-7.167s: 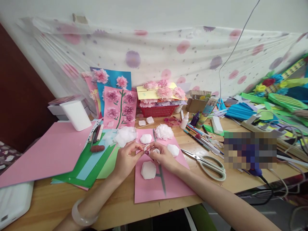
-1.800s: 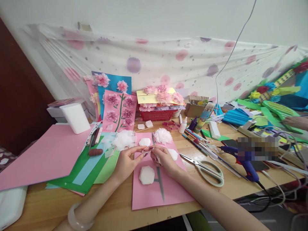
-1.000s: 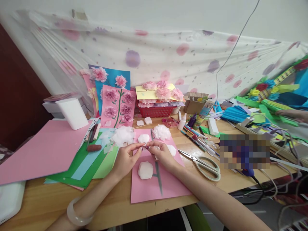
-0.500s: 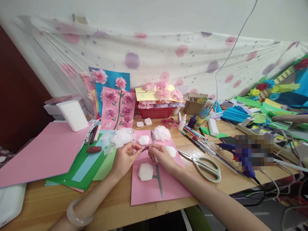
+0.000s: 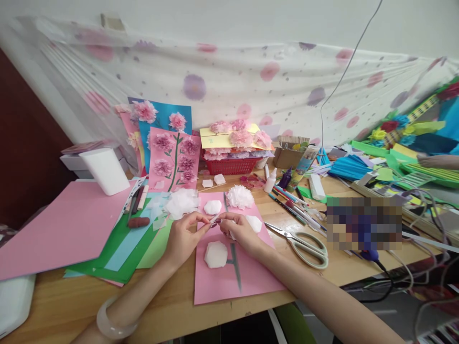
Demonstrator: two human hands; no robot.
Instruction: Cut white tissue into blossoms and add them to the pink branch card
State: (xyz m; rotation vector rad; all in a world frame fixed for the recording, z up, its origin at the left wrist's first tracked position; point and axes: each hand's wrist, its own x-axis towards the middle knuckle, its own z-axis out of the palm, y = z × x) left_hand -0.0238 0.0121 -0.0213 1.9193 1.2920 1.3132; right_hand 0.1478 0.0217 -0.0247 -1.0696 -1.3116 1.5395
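Observation:
My left hand [image 5: 187, 235] and my right hand [image 5: 241, 233] meet above a pink sheet of card [image 5: 211, 286]. Both are closed in a pinch on a small piece of white tissue paper [image 5: 214, 219], mostly hidden by the fingers. The card bears a dark green painted stem [image 5: 236, 274]. On it sit a ruffled white paper flower [image 5: 240, 197] at the top and flat, rounded white tissue pads, one at lower left [image 5: 215, 254], another at upper left [image 5: 213, 207]. A third pad [image 5: 254, 223] is partly covered by my right hand.
Scissors [image 5: 304, 246] lie right of the card, near pens [image 5: 296, 212] and a white glue bottle [image 5: 270, 181]. Loose white tissue [image 5: 182, 203] and coloured paper [image 5: 86, 229] are at left. Behind stand a flower picture [image 5: 174, 160] and a red basket [image 5: 229, 166]. Another person's arm [image 5: 439, 161] reaches in at right.
My hands keep their pinch on the tissue paper, with only slight finger movement. The view has shifted a little. At the far right, the other person's arm has moved up.

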